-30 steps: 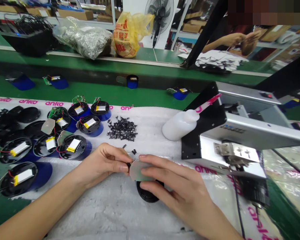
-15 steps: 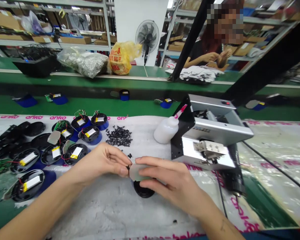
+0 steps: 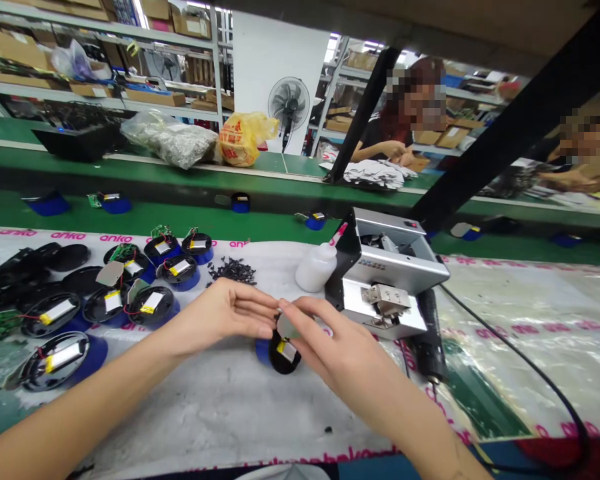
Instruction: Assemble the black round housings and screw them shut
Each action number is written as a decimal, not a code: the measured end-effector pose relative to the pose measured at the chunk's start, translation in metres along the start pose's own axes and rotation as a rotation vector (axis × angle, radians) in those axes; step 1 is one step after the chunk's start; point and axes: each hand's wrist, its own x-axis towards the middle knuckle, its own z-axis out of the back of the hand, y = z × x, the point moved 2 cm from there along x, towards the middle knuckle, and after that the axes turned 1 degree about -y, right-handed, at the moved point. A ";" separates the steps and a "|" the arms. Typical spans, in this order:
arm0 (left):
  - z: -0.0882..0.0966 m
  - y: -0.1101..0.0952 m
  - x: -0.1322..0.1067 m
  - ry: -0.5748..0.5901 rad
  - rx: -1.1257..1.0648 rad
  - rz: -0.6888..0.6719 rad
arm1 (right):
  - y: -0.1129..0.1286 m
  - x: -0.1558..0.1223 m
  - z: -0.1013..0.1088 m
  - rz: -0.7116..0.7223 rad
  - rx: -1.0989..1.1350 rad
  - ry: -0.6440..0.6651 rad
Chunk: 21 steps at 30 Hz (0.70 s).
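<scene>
My right hand (image 3: 337, 343) grips a pale grey round disc (image 3: 286, 327) between thumb and fingers. The fingers of my left hand (image 3: 237, 313) are pressed together at the disc's left edge; whatever they pinch is too small or hidden to make out. Just under the disc, a blue round housing (image 3: 263, 351) with a black inside sits on the covered bench, and a white and yellow battery (image 3: 287, 350) shows in it. Beyond my hands lies a heap of small black pieces (image 3: 234, 271).
Several blue housings with batteries (image 3: 113, 301) stand at the left beside black round parts (image 3: 70, 257). A white bottle (image 3: 316, 268) and a silver machine (image 3: 387, 267) are at the right, with a black cable (image 3: 517, 353). Behind runs a green conveyor (image 3: 180, 217); co-workers (image 3: 390, 143) sit beyond.
The camera view has shifted and tilted. My hands have moved slightly upward around the disc, and the battery in the housing below shows now. My right hand still holds the disc.
</scene>
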 end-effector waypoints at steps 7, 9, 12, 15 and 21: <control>0.001 0.020 -0.003 -0.003 0.541 -0.308 | -0.007 -0.009 -0.012 -0.083 0.213 -0.044; -0.002 0.023 -0.001 0.041 0.590 -0.316 | -0.006 -0.011 -0.015 -0.117 0.290 -0.125; -0.011 0.032 0.001 0.014 0.611 -0.235 | 0.002 -0.017 -0.022 -0.195 0.418 -0.265; -0.023 0.043 -0.002 -0.083 0.483 -0.115 | 0.012 -0.028 -0.038 -0.258 0.474 -0.397; -0.024 0.052 -0.006 0.142 -0.092 0.098 | 0.013 -0.048 -0.067 -0.346 0.554 -0.543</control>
